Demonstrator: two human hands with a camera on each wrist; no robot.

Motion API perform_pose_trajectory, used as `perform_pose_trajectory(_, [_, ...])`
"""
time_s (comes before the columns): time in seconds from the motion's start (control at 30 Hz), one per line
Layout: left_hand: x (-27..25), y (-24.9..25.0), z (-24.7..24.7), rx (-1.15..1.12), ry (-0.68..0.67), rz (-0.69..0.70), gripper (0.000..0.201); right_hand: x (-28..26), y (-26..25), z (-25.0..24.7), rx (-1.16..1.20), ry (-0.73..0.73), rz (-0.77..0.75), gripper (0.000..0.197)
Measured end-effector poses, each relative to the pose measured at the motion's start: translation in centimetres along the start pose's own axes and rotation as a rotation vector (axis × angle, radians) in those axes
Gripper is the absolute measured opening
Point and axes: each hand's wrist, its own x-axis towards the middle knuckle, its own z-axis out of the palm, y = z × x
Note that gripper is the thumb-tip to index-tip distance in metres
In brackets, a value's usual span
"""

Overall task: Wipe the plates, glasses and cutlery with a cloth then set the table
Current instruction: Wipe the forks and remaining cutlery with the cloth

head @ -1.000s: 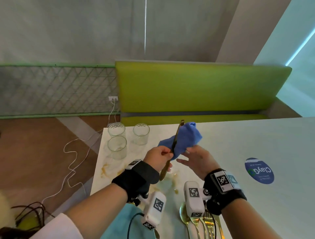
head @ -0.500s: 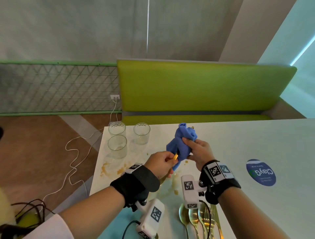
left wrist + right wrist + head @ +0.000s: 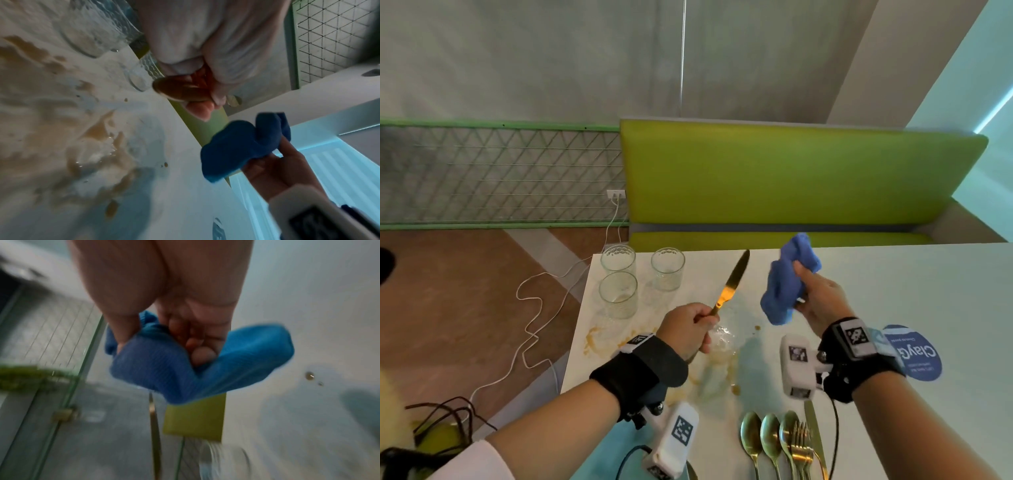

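My left hand [image 3: 693, 323] grips the handle of a gold knife [image 3: 732, 281] whose blade points up and away over the white table [image 3: 893, 291]. The knife's handle end [image 3: 180, 91] shows under my curled fingers in the left wrist view. My right hand [image 3: 815, 298] holds a bunched blue cloth [image 3: 786, 284] to the right of the blade, apart from it. The cloth [image 3: 185, 366] is pinched between thumb and fingers, and it also shows as the cloth [image 3: 244, 146] in the left wrist view. Three empty glasses [image 3: 619, 294] stand at the table's far left corner.
Gold spoons [image 3: 760, 442], forks [image 3: 803, 448] and another knife [image 3: 813, 428] lie at the near edge. Brown wet stains [image 3: 719, 363] cover the table's left part. A blue round sticker [image 3: 917, 353] is on the right. A green bench [image 3: 791, 178] stands behind; cables [image 3: 534, 329] lie on the floor to the left.
The cloth was wrapped around the blade and slid along it. Now my right hand has pulled the cloth off to the right, and the bare knife is free in my left hand.
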Motion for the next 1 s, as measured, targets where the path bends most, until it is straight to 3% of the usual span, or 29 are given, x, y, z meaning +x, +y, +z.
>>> perform_pose_trajectory(0.13, [0.0,1.3,1.6,-0.034,-0.041,0.023,0.01,-2.3,3.0,3.0,-0.188,-0.242,0.046,0.009])
perform_pose_trajectory(0.23, [-0.2,1.7,2.8,-0.077,-0.087,0.034,0.01,-1.6,2.9,3.6,-0.204,-0.18,-0.031,0.008])
perform_pose_trajectory(0.33, [-0.4,1.9,3.4,-0.264,-0.114,-0.003,0.01,-1.0,1.8,3.7,-0.175,-0.088,-0.086,0.012])
perform_pose_trajectory(0.4, [-0.8,1.4,3.4,-0.367,-0.131,-0.07,0.018,-0.6,0.8,3.4,-0.06,-0.003,-0.102,0.015])
perform_pose_trajectory(0.47, [-1.4,0.6,3.3,-0.309,-0.187,-0.077,0.028,-0.4,-0.3,2.7,0.036,0.045,-0.121,0.015])
perform_pose_trajectory(0.57, [-2.0,-0.1,3.2,-0.202,-0.215,-0.026,0.036,-0.8,-0.7,2.1,0.06,-0.013,-0.126,0.013])
perform_pose_trajectory(0.73, [-2.9,0.0,4.1,-0.261,-0.196,-0.001,0.037,-1.8,0.0,2.2,0.061,-0.084,-0.116,0.011])
perform_pose_trajectory(1.0, [-3.0,0.3,4.9,-0.267,-0.179,0.045,0.036,-4.3,3.4,1.7,-0.128,-0.324,-0.037,0.008])
